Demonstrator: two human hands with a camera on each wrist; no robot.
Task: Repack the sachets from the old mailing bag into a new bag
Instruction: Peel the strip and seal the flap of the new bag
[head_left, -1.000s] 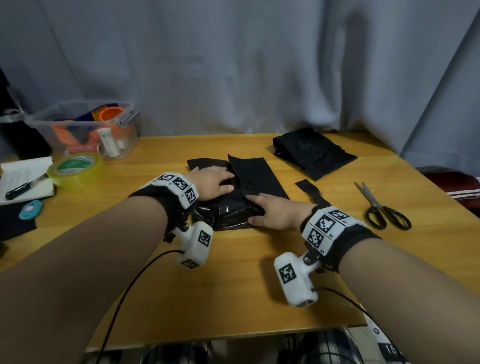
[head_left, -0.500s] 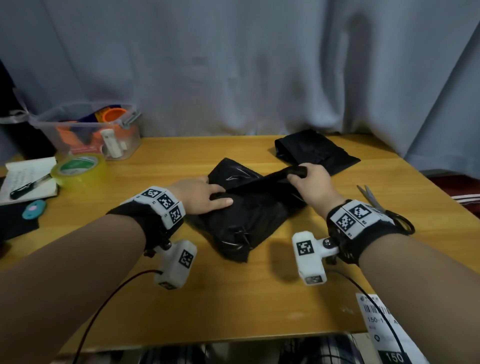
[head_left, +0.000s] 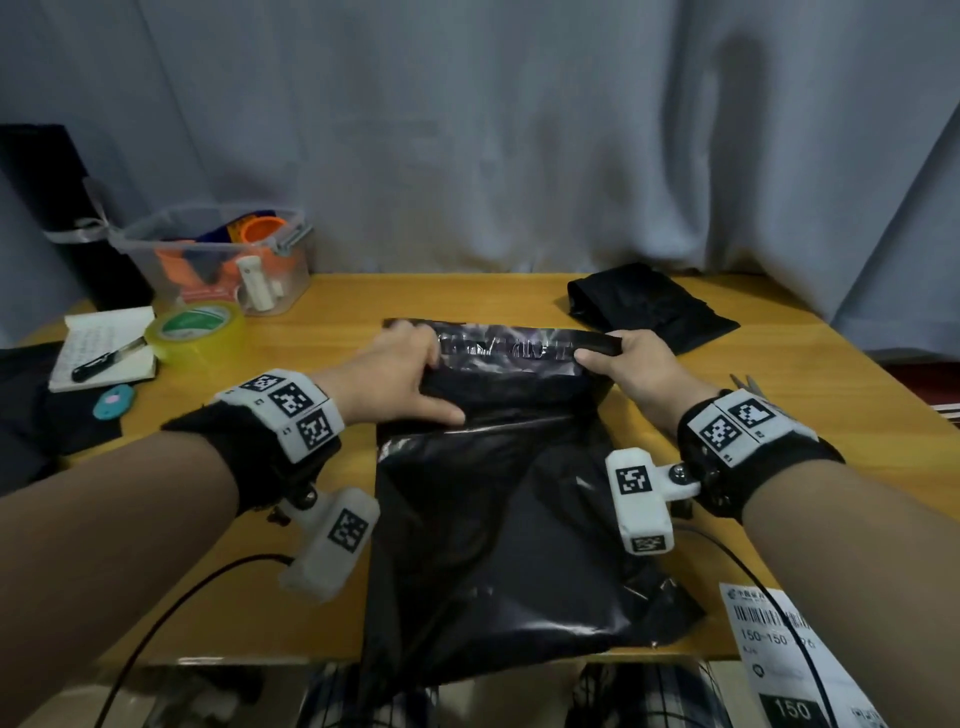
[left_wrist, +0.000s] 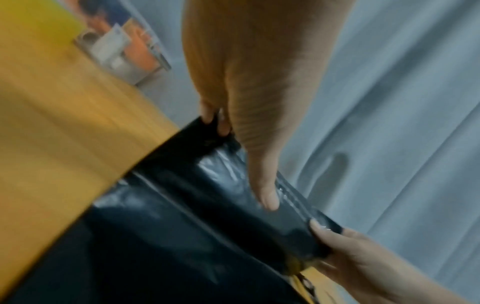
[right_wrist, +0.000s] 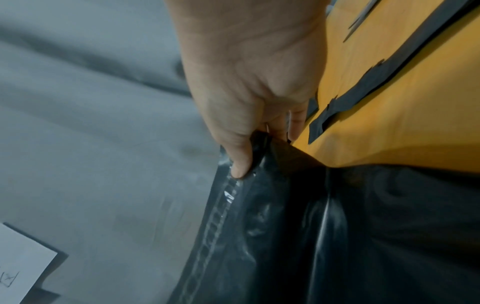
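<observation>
On the wooden desk (head_left: 270, 519), one glossy black plastic mailing bag (head_left: 498, 519) is now lying stretched flat, no longer bunched up as half a second ago. Two hands are working: the left hand (head_left: 395, 379) and right hand (head_left: 636, 371) are each pinching a far corner of its mouth, fingers (left_wrist: 215, 119) clamped on the flap. One folded black bag (head_left: 649, 306) is sitting behind, untouched.

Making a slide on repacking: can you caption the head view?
Both hands, left hand and right hand, grip the far edge of a black mailing bag on the wooden table.
</observation>
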